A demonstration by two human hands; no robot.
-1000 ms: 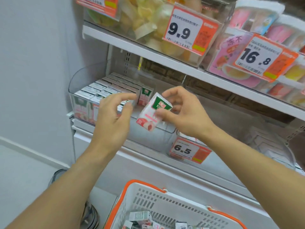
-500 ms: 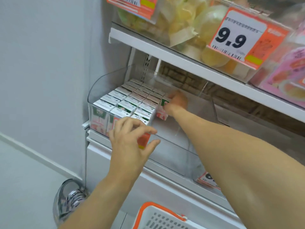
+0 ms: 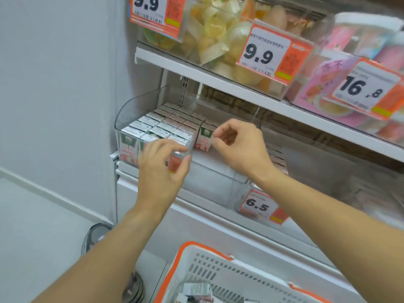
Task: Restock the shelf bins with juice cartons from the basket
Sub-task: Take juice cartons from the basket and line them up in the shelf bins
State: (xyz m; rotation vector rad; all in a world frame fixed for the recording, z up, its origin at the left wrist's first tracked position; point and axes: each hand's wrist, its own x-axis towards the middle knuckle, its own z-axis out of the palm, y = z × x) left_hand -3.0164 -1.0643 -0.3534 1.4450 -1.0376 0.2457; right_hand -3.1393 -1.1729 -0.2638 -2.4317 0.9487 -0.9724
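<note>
Carton (image 3: 203,139) beside right hand (image 3: 238,149), fingers curled, grip unclear | left hand (image 3: 159,169) grip hidden

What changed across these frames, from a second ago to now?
The right hand set its juice carton into the clear bin beside the rows and drew back, fingertips near it. The left hand stayed at the bin's front; the basket stayed below.

Bright, even light; soft focus, perhaps motion blur; wide-angle bending at edges.
</note>
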